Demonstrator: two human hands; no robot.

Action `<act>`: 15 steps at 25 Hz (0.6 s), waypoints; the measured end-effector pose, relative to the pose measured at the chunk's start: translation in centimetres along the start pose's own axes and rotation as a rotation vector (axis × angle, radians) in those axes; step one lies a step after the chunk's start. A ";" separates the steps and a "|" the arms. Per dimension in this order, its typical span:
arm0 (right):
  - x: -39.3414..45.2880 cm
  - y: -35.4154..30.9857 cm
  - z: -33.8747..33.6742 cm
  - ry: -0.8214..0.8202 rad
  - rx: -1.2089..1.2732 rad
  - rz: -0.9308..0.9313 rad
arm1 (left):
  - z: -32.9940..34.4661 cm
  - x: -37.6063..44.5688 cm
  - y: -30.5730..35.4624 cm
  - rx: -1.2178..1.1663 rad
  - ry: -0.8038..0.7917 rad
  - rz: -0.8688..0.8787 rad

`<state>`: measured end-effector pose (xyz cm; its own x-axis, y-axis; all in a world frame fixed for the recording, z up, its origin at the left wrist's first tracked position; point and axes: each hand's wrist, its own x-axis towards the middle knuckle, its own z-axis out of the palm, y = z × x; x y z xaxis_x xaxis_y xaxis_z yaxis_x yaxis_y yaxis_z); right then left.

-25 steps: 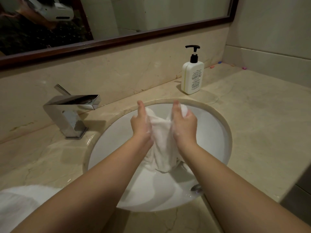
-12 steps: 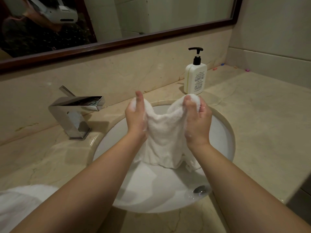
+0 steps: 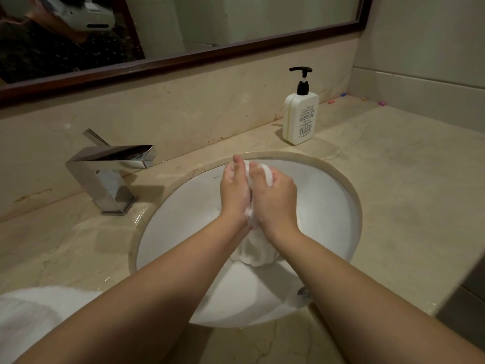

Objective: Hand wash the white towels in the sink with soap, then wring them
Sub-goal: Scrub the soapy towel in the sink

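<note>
Towel point(image 3: 258, 252) — bunched, long axis vertical

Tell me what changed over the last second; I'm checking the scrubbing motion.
The left hand and right hand spread the white towel wide half a second ago, then came together, bunching it between the palms with suds. Both kept gripping it over the sink. The soap bottle, faucet and second towel stayed put.

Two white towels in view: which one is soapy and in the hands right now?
The towel bunched between the left hand and right hand over the sink, with suds. The other towel lies untouched on the counter, lower left.
</note>
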<state>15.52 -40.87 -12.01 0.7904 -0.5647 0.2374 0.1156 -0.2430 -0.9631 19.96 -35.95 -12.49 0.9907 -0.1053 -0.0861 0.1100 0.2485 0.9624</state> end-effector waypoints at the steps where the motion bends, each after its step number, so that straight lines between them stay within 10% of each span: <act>1: 0.1 0.1 0.1 0.024 0.009 0.011 | -0.1 -0.2 -0.3 -0.006 -0.020 -0.029; 11: 1.9 0.4 -1.3 0.037 0.257 0.065 | -0.9 1.0 -2.4 -0.009 -0.088 -0.349; 15: 2.3 1.1 -1.6 0.058 0.119 0.031 | -1.6 1.8 -2.4 0.154 0.001 -0.203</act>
<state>16.50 -43.70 -12.28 0.7590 -0.6161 0.2107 0.1647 -0.1315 -0.9775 21.61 -35.19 -15.42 0.9496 -0.1370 -0.2819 0.2935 0.0729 0.9532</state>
